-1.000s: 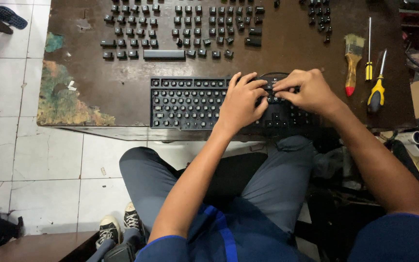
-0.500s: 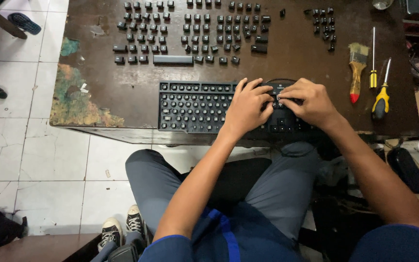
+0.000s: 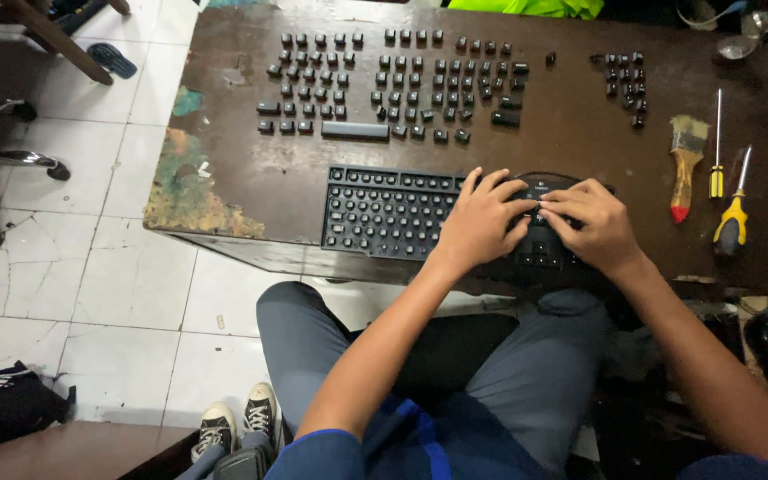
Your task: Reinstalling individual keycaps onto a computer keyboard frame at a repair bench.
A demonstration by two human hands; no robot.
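Observation:
A black keyboard [image 3: 384, 213] with its keycaps off lies at the near edge of a worn brown table [image 3: 224, 178]. My left hand [image 3: 482, 222] and my right hand [image 3: 593, 222] rest together over the keyboard's right end, fingertips meeting on a small part near its top edge. Whether they pinch a keycap is hidden by the fingers. Several loose black keycaps [image 3: 402, 84] lie in rows farther back, with a long space bar cap [image 3: 355, 130] among them.
A smaller group of keycaps [image 3: 626, 84] lies at the back right. A paintbrush [image 3: 686, 164] and two yellow-handled screwdrivers [image 3: 729, 209] lie at the right. Chair legs [image 3: 2, 160] stand on the white tiled floor [image 3: 73, 276] to the left.
The view has shifted slightly, so the table sits a little lower and farther right in frame. Both hands stay on the keyboard's right end with only small finger movements.

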